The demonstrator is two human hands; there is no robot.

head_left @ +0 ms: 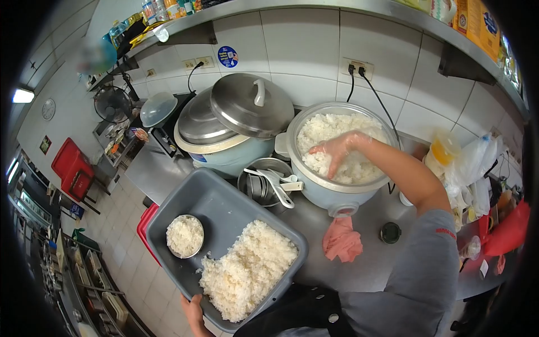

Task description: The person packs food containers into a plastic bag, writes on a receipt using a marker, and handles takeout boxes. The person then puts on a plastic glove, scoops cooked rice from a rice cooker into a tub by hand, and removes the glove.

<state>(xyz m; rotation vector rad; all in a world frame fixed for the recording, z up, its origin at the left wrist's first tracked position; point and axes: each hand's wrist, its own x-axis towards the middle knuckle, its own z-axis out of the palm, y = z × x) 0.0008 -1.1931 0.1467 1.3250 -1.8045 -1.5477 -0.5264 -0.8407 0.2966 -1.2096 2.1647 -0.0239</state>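
My right hand [343,149], in a clear plastic glove, reaches into a rice cooker [342,197] full of white rice [320,126]. Its fingers are apart and their tips press on the rice. My left hand [193,312] grips the near left rim of a grey plastic tub [210,191], with part of the fingers hidden beneath it. A heap of cooked rice [247,269] lies in the tub's near side. A small round bowl packed with rice [185,236] stands in its left part.
Left of the open cooker stands a second rice cooker [224,157], with a loose metal lid [238,104] on top. A pot of scoops [269,182], a pink cloth [341,240] and a dark round lid [389,232] sit on the steel counter. Plugged cords [382,101] hang behind.
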